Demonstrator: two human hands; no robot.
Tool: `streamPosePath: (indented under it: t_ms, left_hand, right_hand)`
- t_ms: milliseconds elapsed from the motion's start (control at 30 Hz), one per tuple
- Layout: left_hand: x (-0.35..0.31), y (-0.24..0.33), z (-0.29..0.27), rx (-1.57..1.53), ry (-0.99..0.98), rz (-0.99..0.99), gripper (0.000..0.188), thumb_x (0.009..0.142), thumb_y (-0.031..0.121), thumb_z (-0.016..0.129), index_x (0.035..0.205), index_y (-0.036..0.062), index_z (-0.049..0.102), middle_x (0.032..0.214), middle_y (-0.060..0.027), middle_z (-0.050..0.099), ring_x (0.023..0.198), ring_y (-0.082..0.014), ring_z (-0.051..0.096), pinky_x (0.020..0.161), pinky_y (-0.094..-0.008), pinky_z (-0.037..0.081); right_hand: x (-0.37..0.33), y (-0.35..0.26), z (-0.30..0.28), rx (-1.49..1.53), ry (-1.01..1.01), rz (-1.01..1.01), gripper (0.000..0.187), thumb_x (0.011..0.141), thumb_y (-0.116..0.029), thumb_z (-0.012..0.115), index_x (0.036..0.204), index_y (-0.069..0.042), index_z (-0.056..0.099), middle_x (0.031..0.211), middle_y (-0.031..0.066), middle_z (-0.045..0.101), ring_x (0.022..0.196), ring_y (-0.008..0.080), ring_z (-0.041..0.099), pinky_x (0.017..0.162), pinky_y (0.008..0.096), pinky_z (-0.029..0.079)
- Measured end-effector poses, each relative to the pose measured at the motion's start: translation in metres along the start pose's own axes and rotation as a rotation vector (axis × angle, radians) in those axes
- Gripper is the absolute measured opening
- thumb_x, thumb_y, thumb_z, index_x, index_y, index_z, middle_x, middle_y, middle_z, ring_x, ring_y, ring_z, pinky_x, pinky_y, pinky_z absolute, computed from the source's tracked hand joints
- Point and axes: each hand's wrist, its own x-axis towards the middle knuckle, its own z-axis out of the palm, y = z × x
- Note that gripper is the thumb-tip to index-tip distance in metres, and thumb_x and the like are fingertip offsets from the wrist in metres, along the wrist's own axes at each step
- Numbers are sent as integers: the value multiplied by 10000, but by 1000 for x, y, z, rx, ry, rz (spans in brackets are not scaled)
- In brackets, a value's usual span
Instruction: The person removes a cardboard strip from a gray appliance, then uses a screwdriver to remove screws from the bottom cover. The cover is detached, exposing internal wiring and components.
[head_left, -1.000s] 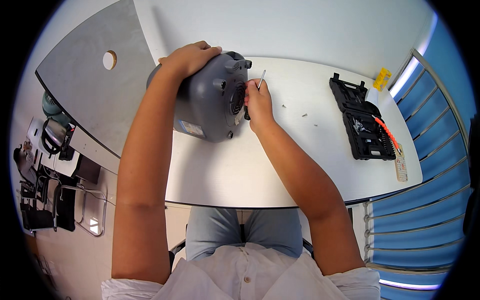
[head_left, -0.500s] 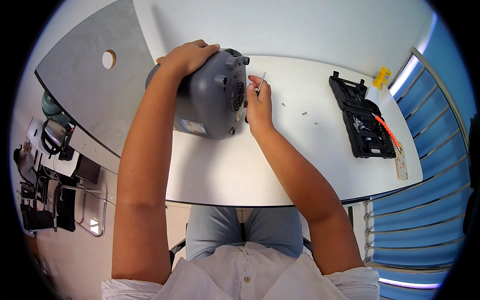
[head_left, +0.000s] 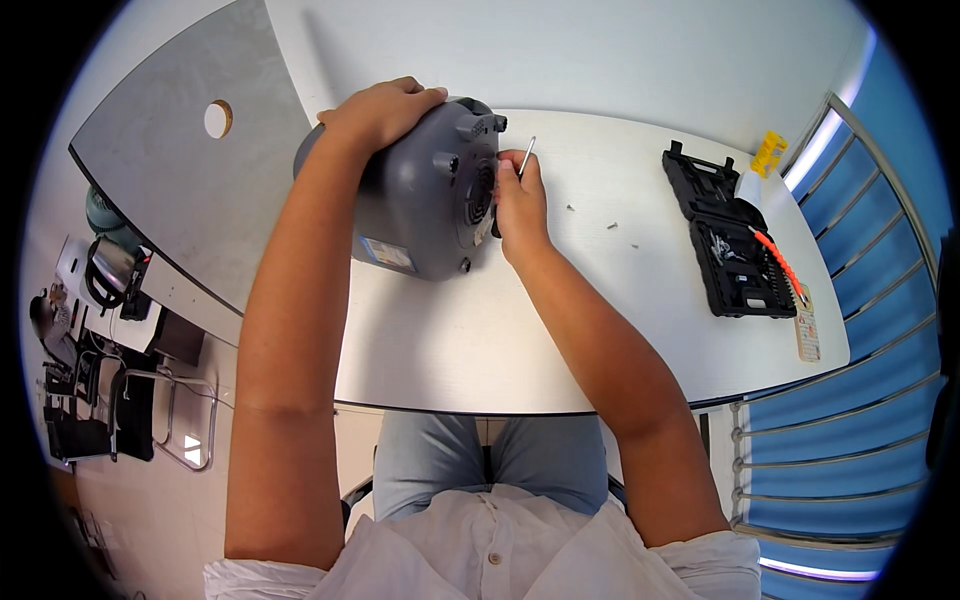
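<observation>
A dark grey, rounded appliance, shaped like an air fryer, is tipped on its side on the white table. Its underside, with short feet and a round vent, faces right. My left hand lies over its upper side, thumb on the left and fingers bent over the top, gripping it. Beside the underside, my right hand is closed round a screwdriver, whose metal shaft points up and away from the vent. Most of its dark handle is hidden in my palm. Several small screws lie to the right.
An opened black tool case with bits and an orange flexible shaft lies at the right. Near it are a remote control and a yellow item. A metal railing runs beyond the white table.
My right fingers have drawn in closer round the screwdriver, and its tip sits slightly higher. My left hand stays on the appliance; the whole view has shifted very slightly.
</observation>
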Motion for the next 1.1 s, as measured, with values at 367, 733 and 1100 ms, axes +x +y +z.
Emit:
streamPosePath:
  t_ms: [367, 733, 1100]
  left_hand:
    - [-4, 0, -2, 21, 7, -4, 564, 862, 579, 400, 1262, 225, 582, 1242, -28, 616, 1205, -269, 526, 1007, -651, 165]
    - [3, -7, 3, -11, 42, 47, 575, 849, 593, 433, 1246, 211, 597, 1193, -59, 639, 1116, -257, 581, 990, -457, 321]
    - [3, -29, 5, -137, 38, 109, 594, 826, 645, 422, 1219, 242, 612, 1186, -42, 645, 1156, -287, 551, 1018, -600, 194]
  right_hand:
    - [-10, -6, -1, 74, -5, 23, 282, 987, -187, 417, 1244, -90, 484, 926, 2, 498, 746, 83, 425, 708, 240, 405]
    - [-4, 1, -9, -5, -9, -20, 186, 991, -201, 428, 1122, -95, 507, 975, -8, 522, 796, 93, 442, 739, 258, 405]
    - [-14, -24, -24, 193, -202, -6, 236, 1024, -262, 357, 1165, -122, 484, 1004, -3, 538, 957, 105, 498, 822, 315, 435]
